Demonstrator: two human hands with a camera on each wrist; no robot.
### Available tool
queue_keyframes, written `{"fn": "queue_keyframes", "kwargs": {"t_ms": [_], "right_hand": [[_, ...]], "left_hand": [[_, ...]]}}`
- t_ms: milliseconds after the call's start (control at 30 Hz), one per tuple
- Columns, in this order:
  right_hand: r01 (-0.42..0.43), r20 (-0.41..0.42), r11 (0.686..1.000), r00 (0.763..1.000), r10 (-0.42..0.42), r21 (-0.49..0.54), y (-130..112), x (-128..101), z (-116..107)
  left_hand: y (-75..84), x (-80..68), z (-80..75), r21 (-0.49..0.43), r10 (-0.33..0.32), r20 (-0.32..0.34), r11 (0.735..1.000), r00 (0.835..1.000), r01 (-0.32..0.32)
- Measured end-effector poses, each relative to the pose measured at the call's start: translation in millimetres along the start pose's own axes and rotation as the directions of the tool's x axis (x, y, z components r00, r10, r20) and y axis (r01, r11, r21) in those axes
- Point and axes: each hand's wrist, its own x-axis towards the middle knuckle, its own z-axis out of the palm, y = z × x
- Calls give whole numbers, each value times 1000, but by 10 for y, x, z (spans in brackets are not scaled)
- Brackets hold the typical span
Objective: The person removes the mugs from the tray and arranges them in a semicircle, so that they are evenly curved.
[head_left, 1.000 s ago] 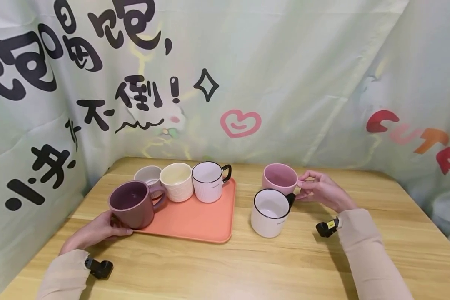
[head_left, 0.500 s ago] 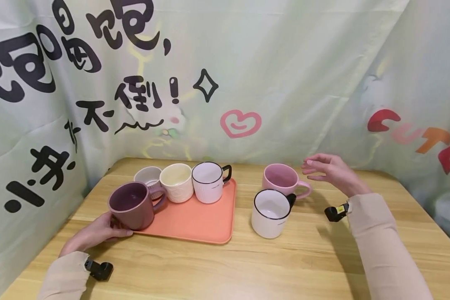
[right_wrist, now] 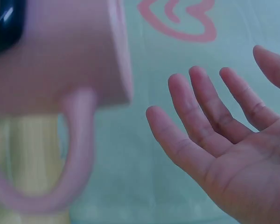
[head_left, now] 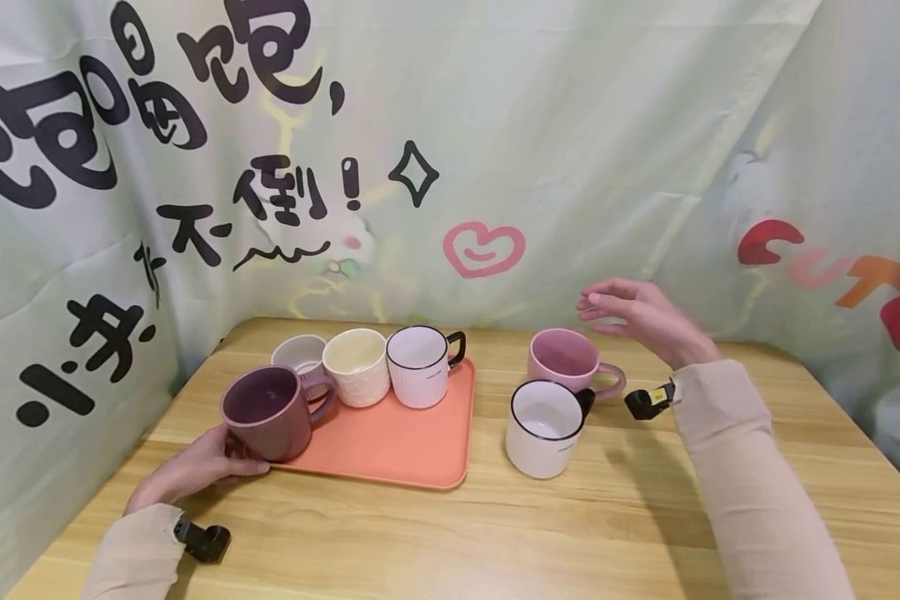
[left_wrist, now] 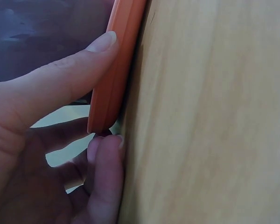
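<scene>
A tray (head_left: 390, 454) lies on the left half of the table (head_left: 495, 533), with three mugs (head_left: 356, 364) in a row along its far edge and a larger mug (head_left: 264, 412) at its near left corner. The left hand (head_left: 195, 468) rests at that corner. Right of the tray stand two mugs (head_left: 543, 427), one behind the other, and the right hand (head_left: 633, 317) hovers above the far one (head_left: 566, 362).

Below the raised right hand (head_left: 637, 315) the pink mug (head_left: 565, 360) and the white black-rimmed mug (head_left: 542, 427) stand touching, blocking a straight drop. To its right lies bare table (head_left: 757, 467). Ahead hangs the curtain (head_left: 645, 150), close.
</scene>
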Motion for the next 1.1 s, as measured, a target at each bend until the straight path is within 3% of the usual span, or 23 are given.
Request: {"fn": "queue_keyframes", "kwargs": {"t_ms": [533,767,1100], "right_hand": [[36,61,998,997,-39,50,-377,270,490],[35,82,998,996,-39,57,-469,353,680],[42,114,991,992,-57,130,-562,440,988]], "left_hand": [[-28,-1,5,38,-3,-2,999,1000,3],[-21,2,10,-3,-16,7,1000,1000,16],[-11,-8,4,33,-2,5,999,1000,1]]}}
